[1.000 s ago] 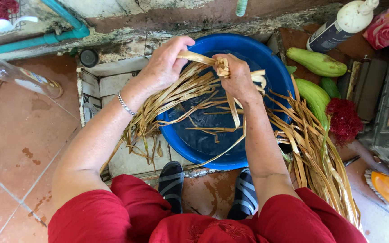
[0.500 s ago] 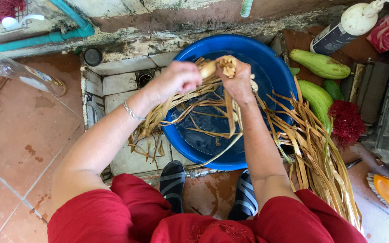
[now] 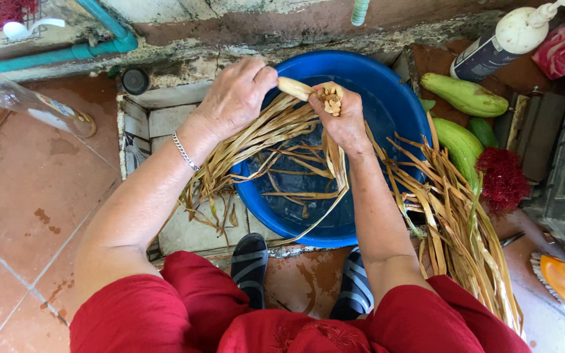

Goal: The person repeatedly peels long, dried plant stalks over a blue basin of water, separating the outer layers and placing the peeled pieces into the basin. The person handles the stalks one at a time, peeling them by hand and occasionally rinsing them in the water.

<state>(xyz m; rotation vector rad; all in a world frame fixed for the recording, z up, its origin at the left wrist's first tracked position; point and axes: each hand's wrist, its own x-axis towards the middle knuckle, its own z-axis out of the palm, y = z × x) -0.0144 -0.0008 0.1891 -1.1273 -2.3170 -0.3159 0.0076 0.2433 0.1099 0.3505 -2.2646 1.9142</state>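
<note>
From the head view I saw both hands raised over a round blue basin (image 3: 397, 111) that sat on the floor and held shallow water. The left hand (image 3: 233, 98) had its fingers (image 3: 264, 77) wrapped around one end of a pale, rolled bundle of dried leaf strips (image 3: 293, 87), and long tan strips (image 3: 256, 140) trailed from that hand down over the basin's near rim and onto the grey tiles. The right hand (image 3: 342, 121) was closed tight on the other end of the bundle, a frayed tuft (image 3: 329, 99) sticking up out of its fist, with a few strips hanging from it into the water. The two hands were just beside each other, joined by the bundle.

Around them, I noted a larger heap of loose dried strips (image 3: 456, 229) lying on the floor right of the basin, close against the right forearm. Beyond it lay green squashes (image 3: 465, 95), a red scrubbing pad (image 3: 503, 180), a pump bottle (image 3: 501, 42) and an orange brush (image 3: 560, 281). On the left, a clear plastic bottle (image 3: 31, 104) lay on the terracotta floor below a teal pipe (image 3: 53, 55). Two dark sandals (image 3: 250, 265) showed under the basin's near edge, above the red clothing.
</note>
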